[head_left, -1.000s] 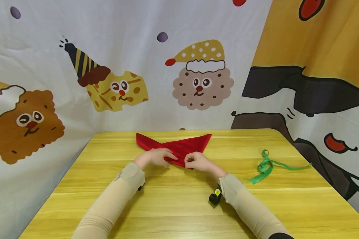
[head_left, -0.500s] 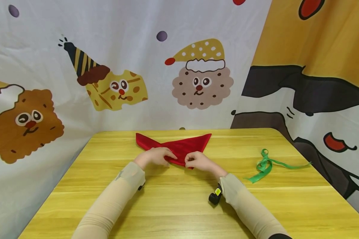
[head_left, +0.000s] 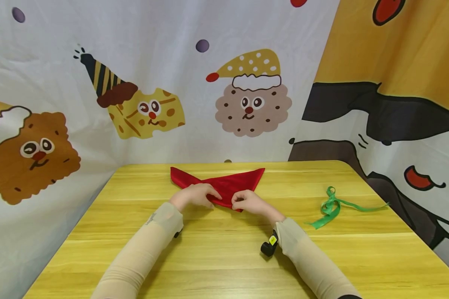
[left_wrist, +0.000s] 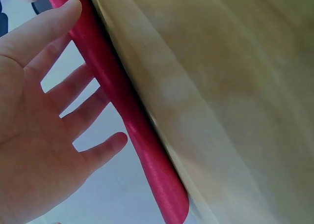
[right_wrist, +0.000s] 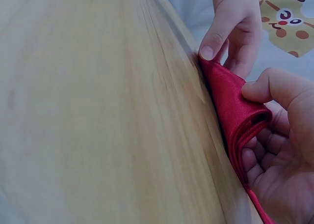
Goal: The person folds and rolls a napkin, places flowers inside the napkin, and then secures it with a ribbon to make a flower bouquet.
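left fingers (left_wrist: 71, 89) slightly rightward — on cloth (head_left: 233, 186)

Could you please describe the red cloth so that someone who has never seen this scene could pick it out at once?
Look at the wooden table, toward its far edge. There the left hand and right hand hold the near edge of the red cloth. Unlike the narrow green ribbon to its right, it is broad, with two pointed ends.
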`<action>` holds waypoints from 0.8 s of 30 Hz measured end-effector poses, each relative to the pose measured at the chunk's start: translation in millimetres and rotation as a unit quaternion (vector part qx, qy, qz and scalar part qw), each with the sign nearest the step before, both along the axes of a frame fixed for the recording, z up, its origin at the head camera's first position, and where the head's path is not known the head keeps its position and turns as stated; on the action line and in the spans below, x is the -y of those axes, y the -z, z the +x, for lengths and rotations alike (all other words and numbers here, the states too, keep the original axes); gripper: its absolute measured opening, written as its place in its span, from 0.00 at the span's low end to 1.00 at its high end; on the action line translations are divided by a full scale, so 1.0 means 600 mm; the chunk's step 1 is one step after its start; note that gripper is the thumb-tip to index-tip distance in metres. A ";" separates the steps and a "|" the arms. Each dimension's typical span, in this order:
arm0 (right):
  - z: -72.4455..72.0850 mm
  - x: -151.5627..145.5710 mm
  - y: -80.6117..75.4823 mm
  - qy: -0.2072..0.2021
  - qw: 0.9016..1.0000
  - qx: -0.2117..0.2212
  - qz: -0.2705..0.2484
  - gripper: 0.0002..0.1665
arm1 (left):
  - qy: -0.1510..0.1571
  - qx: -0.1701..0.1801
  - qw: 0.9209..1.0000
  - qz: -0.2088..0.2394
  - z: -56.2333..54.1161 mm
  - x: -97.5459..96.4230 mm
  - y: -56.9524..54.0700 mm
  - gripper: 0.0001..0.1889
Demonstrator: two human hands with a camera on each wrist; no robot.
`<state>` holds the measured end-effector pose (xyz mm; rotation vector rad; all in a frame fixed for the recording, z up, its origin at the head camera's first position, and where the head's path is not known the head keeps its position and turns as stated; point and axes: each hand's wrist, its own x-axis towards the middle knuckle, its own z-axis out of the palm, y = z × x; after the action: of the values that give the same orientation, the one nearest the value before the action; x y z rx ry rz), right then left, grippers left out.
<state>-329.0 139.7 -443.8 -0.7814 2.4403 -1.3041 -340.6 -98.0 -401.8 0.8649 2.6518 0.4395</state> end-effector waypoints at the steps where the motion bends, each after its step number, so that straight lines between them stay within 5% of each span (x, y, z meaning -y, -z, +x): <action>1: 0.000 0.000 0.000 0.001 1.000 -0.001 -0.001 0.04 | 0.000 -0.001 1.000 0.005 0.000 0.001 -0.001 0.20; 12: 0.002 -0.003 0.004 0.008 1.000 0.008 -0.007 0.02 | -0.007 -0.006 1.000 0.026 -0.010 0.003 0.008 0.16; 24: 0.008 0.000 -0.001 0.015 1.000 -0.006 -0.012 0.06 | -0.020 -0.051 0.998 0.019 -0.020 -0.007 0.012 0.07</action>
<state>-324.4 139.5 -443.3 -0.7653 2.4587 -1.3464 -352.6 -93.5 -408.9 0.8698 2.7669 0.4695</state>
